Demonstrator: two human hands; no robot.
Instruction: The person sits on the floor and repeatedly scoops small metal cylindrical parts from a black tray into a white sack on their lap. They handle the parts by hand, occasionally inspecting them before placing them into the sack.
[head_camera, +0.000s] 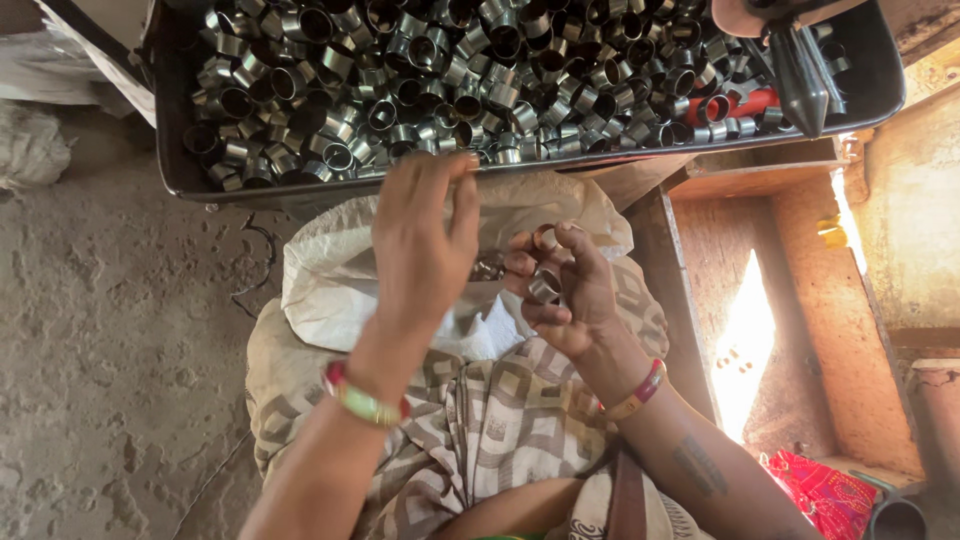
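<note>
Dusty floor (110, 330), tray (170, 150) heaped with metal rings (420, 90); right hand (565, 285) pinches small rings (545, 285), stiff, slick, best gripped by the rim; left hand (420, 235) hovers open-fingered, empty.

We find no labels, signs or screens in view. The only packaging is a white woven sack (330, 280), crumpled and spread open just below the near edge of the dark metal tray (170, 150). A second pale sack (30, 145), bunched and dusty, lies on the floor at far left.
</note>
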